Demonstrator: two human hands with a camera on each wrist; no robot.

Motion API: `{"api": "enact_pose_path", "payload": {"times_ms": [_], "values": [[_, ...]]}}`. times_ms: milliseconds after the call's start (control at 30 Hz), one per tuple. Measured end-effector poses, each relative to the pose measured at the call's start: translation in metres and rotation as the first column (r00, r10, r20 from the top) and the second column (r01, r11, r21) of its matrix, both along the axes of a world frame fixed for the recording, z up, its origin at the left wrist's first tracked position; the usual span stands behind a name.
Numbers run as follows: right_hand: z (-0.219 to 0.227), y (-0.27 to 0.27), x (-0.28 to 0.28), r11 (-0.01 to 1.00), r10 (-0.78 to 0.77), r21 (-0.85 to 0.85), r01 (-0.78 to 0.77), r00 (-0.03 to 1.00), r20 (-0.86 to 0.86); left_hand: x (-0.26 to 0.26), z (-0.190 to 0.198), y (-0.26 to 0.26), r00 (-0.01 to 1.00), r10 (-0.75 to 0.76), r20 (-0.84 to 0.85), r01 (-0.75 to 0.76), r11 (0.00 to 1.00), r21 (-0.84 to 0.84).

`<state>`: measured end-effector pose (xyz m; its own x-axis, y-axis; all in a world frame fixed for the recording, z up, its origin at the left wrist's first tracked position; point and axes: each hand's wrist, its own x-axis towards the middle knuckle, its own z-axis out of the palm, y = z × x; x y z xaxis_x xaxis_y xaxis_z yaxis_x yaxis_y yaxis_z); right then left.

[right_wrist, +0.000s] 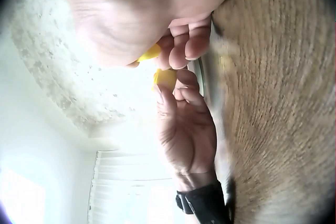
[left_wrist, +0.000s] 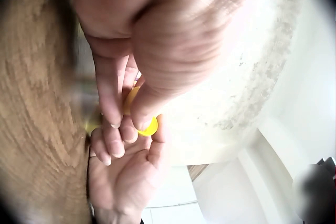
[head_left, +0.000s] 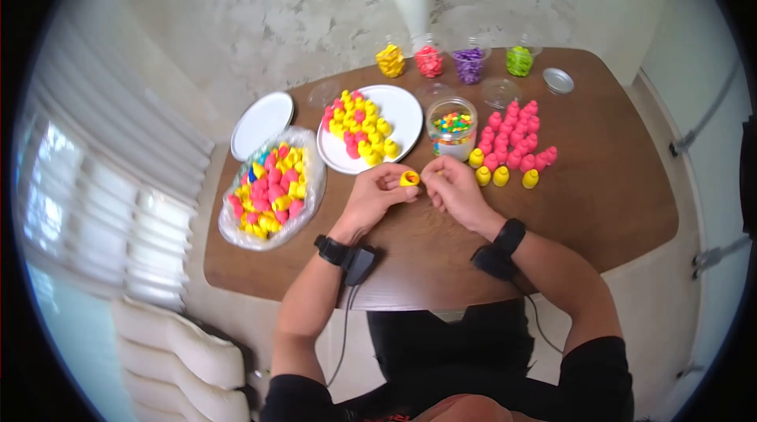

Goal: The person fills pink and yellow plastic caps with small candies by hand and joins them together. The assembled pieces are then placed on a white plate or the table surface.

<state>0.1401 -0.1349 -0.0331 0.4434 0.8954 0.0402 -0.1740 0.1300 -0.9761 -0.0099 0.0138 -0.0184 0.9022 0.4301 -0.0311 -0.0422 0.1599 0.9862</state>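
**Hands close together above the bench (head_left: 441, 264)**

From the head view, forearms reach in from 7 o'clock (left) and 5 o'clock (right), palms turned inward. The left hand (head_left: 371, 197) holds a yellow cup (head_left: 409, 178) between curled fingers, its opening showing something reddish that is too small to identify. The right hand (head_left: 457, 195), at the cup's 3 o'clock, pinches a small yellow piece (right_wrist: 149, 53); its fingers hide most of it. A white plate (head_left: 406, 118) lies at 11 o'clock from the hands, partly covered by toys; a clear jar (head_left: 452, 146) stands at 1 o'clock.
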Motion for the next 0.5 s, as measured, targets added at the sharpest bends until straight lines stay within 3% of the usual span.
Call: {"api": "enact_pose_path", "payload": {"times_ms": [100,300,500], "values": [[-0.006,0.002,0.003,0.999,0.008,0.053,-0.010,1.000,0.028,0.001,0.016,0.005,0.995,0.098,0.020,-0.098,0.994,0.048],[-0.009,0.004,0.002,0.998,0.030,0.060,-0.035,0.996,0.079,0.040,0.071,0.002,0.987,0.160,0.018,-0.157,0.925,0.346],[-0.009,0.004,0.001,0.997,0.035,0.060,-0.041,0.994,0.104,0.097,0.083,0.014,0.996,0.090,0.001,-0.059,0.638,0.768]]}}
